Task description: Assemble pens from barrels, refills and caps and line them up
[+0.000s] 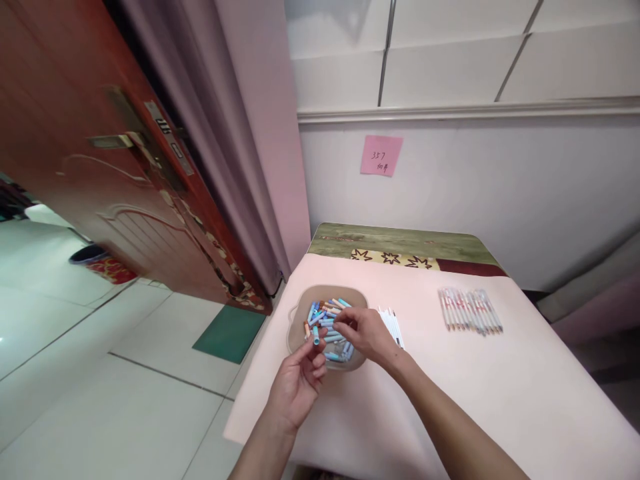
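Observation:
A beige plastic bin (298, 337) holds many small pen caps (334, 338) in blue, teal and orange tones. Over its near left part, my left hand (300, 380) pinches a teal pen cap (316, 335) upright between thumb and fingers. My right hand (365, 332) reaches across the bin's right rim, its fingertips bent together just above the caps. Whatever those fingertips hold, if anything, is hidden. Slim white pen barrels (393, 327) lie side by side to the right of the bin, partly covered by my right hand.
On the right of the pink-covered table (500, 387) lies a row of pens (470, 311) with clear and red markings. A wall with a pink note (381, 155) stands behind. An open wooden door (125, 153) and a green mat (230, 333) are at the left.

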### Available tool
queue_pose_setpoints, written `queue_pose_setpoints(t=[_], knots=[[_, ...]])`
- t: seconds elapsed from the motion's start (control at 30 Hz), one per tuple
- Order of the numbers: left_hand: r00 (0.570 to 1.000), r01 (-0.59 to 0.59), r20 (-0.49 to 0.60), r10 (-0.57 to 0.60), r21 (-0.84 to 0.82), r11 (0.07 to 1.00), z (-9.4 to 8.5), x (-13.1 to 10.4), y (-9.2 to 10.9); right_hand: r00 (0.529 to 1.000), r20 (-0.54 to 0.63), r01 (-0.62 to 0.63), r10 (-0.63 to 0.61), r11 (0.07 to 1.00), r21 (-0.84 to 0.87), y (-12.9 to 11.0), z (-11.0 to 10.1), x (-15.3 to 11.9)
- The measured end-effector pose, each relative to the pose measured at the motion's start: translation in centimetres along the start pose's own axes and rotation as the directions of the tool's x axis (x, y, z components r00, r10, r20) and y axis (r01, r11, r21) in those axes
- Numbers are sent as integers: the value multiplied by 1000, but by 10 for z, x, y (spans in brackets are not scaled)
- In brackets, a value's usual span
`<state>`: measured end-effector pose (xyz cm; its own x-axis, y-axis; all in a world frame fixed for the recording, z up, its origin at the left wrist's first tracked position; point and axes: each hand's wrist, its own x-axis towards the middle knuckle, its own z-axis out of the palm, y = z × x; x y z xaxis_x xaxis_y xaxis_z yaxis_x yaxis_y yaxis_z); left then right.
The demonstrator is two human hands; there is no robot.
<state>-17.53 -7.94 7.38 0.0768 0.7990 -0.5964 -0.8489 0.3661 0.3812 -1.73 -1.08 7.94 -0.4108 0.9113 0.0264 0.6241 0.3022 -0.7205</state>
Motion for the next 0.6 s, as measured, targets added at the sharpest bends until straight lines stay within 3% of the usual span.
queue_pose_setpoints(t=[0.07,0.13,0.27,0.43,0.6], knots=[[1000,-6,-14,6,11,1000,0,1,-2,997,-48,73,-64,976,207,-2,2,-6],[1000,-12,-25,12,18,1000,1,2,-4,985,-84,169,-150,938,302,-5,4,-11],[999,-10,-42,10,20,1000,4,5,-8,945,-148,319,-293,925,206,-6,12,-18],[999,-5,-40,6,25,1000,7,7,-13,923,-246,318,-295,946,59,-3,25,-22],[999,-4,-39,5,30,1000,9,10,-16,884,-355,357,-305,930,89,-4,24,-24]])
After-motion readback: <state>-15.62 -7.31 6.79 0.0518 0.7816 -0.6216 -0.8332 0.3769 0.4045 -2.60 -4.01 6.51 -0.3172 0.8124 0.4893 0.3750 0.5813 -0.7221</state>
